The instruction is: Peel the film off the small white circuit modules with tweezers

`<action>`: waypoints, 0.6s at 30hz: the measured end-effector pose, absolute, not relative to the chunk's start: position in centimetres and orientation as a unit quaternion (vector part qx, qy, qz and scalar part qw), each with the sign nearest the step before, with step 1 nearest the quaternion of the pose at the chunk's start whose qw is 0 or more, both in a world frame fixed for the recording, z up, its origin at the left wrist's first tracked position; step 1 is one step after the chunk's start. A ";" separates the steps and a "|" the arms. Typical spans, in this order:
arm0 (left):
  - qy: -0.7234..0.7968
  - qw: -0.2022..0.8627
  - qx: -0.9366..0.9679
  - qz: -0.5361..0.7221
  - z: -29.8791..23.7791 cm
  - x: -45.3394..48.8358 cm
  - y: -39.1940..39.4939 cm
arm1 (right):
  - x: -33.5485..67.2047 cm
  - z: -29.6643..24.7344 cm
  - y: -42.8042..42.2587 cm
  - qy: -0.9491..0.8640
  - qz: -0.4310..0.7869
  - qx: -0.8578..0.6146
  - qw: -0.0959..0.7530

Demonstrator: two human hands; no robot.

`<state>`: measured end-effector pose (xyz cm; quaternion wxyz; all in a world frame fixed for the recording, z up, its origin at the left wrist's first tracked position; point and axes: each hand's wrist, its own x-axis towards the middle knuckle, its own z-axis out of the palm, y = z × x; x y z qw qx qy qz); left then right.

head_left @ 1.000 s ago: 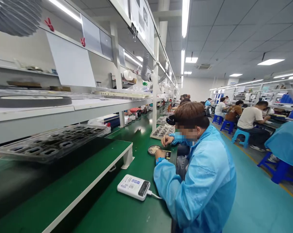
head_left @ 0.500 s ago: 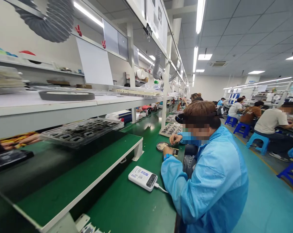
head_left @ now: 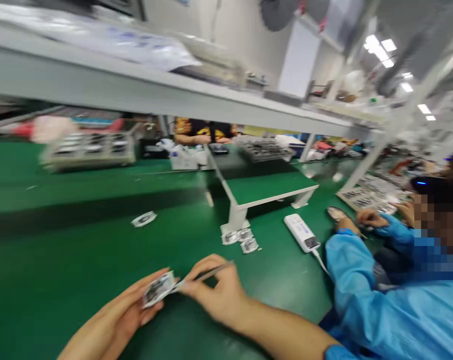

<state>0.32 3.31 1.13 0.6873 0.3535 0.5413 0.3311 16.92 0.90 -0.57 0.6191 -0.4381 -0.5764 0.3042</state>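
Observation:
Low in the head view, my left hand [head_left: 126,305] is closed on a small flat part [head_left: 158,289] with a pale rim and a dark middle. The part is tilted up between thumb and fingers. My right hand [head_left: 220,290] pinches slim grey metal tweezers [head_left: 213,271], their tip at the right edge of the part. Blur hides whether the tip touches it. Beyond my right hand, several similar small parts [head_left: 245,240] lie by the foot of a raised green stand. Another such part [head_left: 144,219] lies alone on the green table.
The green-topped stand [head_left: 275,190] bears a clear tray [head_left: 264,149]. A white power bank [head_left: 301,232] with a cable lies to the right. A co-worker in a blue sleeve [head_left: 350,260] sits close on my right. A long white shelf [head_left: 173,97] crosses above the table.
The view has swung left and down from the co-worker and aisle to the table before me. Both my hands, with the small part and tweezers, have come into view.

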 end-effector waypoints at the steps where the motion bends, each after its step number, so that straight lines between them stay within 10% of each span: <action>1: 0.542 0.701 0.324 0.333 1.1 -0.4 2.5 | 16.9 -0.7 0.7 -0.564 0.337 -0.444 0.609; 18: 0.513 0.676 0.459 0.264 0.3 -0.5 -0.4 | 16.0 -1.5 -0.4 -0.678 0.324 -0.397 0.527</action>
